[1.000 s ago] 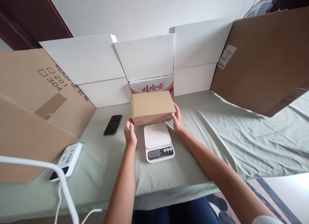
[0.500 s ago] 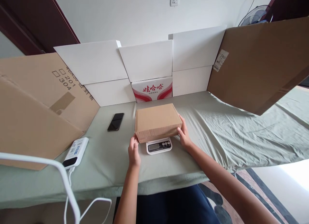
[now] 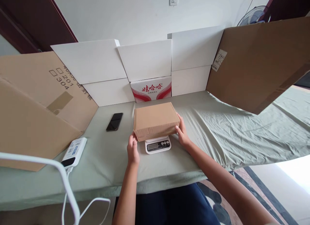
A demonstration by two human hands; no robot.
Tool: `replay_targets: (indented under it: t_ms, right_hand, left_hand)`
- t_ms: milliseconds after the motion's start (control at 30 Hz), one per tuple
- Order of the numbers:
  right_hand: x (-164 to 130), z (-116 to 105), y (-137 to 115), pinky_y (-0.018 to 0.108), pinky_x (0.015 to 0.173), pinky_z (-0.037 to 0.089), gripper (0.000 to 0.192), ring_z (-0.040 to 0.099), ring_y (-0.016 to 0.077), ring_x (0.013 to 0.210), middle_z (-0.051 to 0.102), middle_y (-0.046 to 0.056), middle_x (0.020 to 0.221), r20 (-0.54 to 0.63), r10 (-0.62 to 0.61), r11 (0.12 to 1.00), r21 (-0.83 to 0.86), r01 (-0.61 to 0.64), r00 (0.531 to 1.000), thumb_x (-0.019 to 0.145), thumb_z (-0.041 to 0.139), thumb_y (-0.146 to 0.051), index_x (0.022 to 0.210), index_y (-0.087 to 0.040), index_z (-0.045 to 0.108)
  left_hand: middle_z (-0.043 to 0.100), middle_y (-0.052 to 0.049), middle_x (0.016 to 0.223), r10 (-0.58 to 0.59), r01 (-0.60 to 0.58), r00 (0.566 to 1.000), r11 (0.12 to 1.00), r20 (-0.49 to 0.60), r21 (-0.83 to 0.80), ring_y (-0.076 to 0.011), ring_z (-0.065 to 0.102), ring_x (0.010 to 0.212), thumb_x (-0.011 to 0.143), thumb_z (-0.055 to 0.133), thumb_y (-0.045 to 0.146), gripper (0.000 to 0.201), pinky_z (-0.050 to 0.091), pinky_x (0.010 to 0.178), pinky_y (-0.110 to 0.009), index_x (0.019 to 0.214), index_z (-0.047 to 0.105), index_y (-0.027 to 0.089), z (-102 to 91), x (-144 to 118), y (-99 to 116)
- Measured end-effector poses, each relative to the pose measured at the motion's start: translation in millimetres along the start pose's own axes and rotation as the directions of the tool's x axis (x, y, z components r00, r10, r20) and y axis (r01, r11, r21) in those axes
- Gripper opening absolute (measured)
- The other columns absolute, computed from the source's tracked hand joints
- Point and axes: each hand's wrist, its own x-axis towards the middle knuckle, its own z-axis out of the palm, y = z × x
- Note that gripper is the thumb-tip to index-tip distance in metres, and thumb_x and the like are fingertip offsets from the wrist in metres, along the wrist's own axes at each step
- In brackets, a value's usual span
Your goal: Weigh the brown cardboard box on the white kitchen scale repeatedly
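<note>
Between my two hands is a closed brown cardboard box (image 3: 156, 118), over the rear part of a white kitchen scale (image 3: 158, 145). Only the scale's front panel, with its display and round buttons, shows below the box. My left hand (image 3: 132, 149) grips the front left corner, its fingertips partly hidden under the edge. My right hand (image 3: 182, 130) holds the right side, with the thumb on the front face and the fingers along the end. Whether the box touches the scale's platform I cannot tell.
A black smartphone (image 3: 114, 122) lies left of the box. Farther left is a white power bank (image 3: 74, 152) with a cable. White cartons (image 3: 145, 62) line the back, and large cardboard panels (image 3: 256, 63) stand on both sides. A white tube (image 3: 60, 170) crosses the lower left.
The whole view has shifted slightly. Both hands stay on the box, which keeps about the same place over the scale.
</note>
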Motion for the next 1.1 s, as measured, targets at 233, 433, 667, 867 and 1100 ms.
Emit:
replay_targets:
  t_ms: [233, 433, 667, 867, 1100]
  right_hand:
    - [0, -5, -2, 0.054, 0.116, 0.041, 0.069, 0.042, 0.0326, 0.145, 0.042, 0.008, 0.157, -0.075, 0.051, 0.997, 0.054, -0.047, 0.996, 0.096, 0.043, -0.068, 0.157, -0.038, 0.031]
    - [-3, -2, -10, 0.054, 0.121, 0.036, 0.068, 0.035, 0.0324, 0.152, 0.035, 0.004, 0.166, 0.000, 0.053, 0.997, 0.060, -0.053, 0.999, 0.097, 0.044, -0.066, 0.158, -0.038, 0.032]
    - [59, 11, -18, 0.052, 0.125, 0.034, 0.075, 0.031, 0.0327, 0.156, 0.032, 0.005, 0.169, -0.044, -0.040, 0.997, 0.058, 0.043, 0.998, 0.095, 0.046, -0.069, 0.158, -0.032, 0.032]
    - [107, 36, 32, 0.051, 0.127, 0.030, 0.083, 0.031, 0.0322, 0.156, 0.036, 0.011, 0.166, -0.084, 0.012, 0.996, 0.092, -0.004, 0.996, 0.091, 0.047, -0.073, 0.157, -0.024, 0.033]
    - [105, 39, 60, 0.049, 0.128, 0.027, 0.077, 0.030, 0.0281, 0.156, 0.036, 0.008, 0.166, -0.040, 0.130, 0.989, 0.073, -0.127, 0.991, 0.094, 0.043, -0.069, 0.158, -0.027, 0.030]
  left_hand:
    - [0.054, -0.019, 0.152, 0.034, -0.040, 0.998, 0.993, -0.056, -0.108, -0.0322, 0.048, 0.145, 0.088, 0.054, 0.070, 0.079, 0.037, 0.120, -0.044, 0.147, 0.055, 0.017, 3.8, -3, 13]
    - [0.056, -0.022, 0.150, -0.042, 0.039, 0.998, 0.994, -0.035, -0.102, -0.0346, 0.048, 0.144, 0.085, 0.055, 0.074, 0.085, 0.037, 0.120, -0.047, 0.146, 0.056, 0.014, 1.2, -7, 7]
    - [0.062, -0.020, 0.142, 0.049, -0.049, 0.999, 0.989, -0.005, -0.143, -0.0326, 0.054, 0.139, 0.087, 0.056, 0.071, 0.072, 0.040, 0.117, -0.047, 0.135, 0.062, 0.017, 8.5, 69, 17]
    - [0.067, -0.020, 0.132, -0.076, 0.074, 0.997, 0.993, -0.018, -0.094, -0.0321, 0.059, 0.135, 0.080, 0.058, 0.078, 0.072, 0.044, 0.114, -0.047, 0.119, 0.066, 0.017, 33.2, 138, -17]
    - [0.064, -0.022, 0.139, -0.121, 0.119, 0.993, 0.987, -0.010, -0.110, -0.0317, 0.056, 0.138, 0.085, 0.056, 0.074, 0.068, 0.041, 0.116, -0.047, 0.120, 0.066, 0.017, 30.2, 138, -39]
